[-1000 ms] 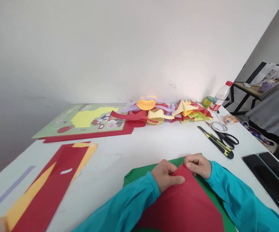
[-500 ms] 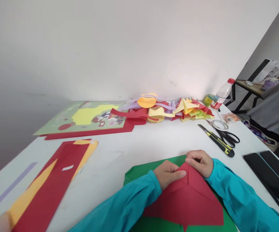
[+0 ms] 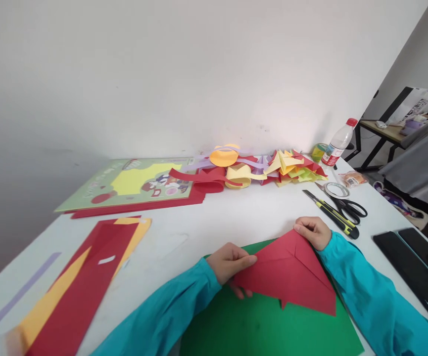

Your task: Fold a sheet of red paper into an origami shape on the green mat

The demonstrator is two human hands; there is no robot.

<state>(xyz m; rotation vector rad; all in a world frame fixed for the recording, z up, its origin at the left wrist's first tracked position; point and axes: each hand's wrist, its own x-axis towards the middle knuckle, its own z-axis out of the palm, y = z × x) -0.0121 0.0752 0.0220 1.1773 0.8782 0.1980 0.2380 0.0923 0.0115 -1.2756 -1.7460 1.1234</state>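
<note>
A folded piece of red paper (image 3: 291,277) is held up at a tilt over a green sheet (image 3: 273,326). My left hand (image 3: 232,267) pinches its left corner, thumb on top and fingertips showing beneath. At the paper's top point, my right hand (image 3: 313,232) grips it between thumb and fingers. Creases and a short slit-like line run down from that point, and a small red tab sticks out below the lower edge.
Red and orange paper strips (image 3: 83,282) lie at left, with another person's blurred hand (image 3: 13,341) at their near end. Folded paper pieces (image 3: 291,168) line the wall. A utility knife (image 3: 332,215), scissors (image 3: 347,207), tape roll (image 3: 337,190), bottle (image 3: 339,143) and black phones (image 3: 410,272) are at right.
The red paper has been lifted and turned, its lower edge rising off the green sheet. My left hand has slid left from near the top point to the left corner.
</note>
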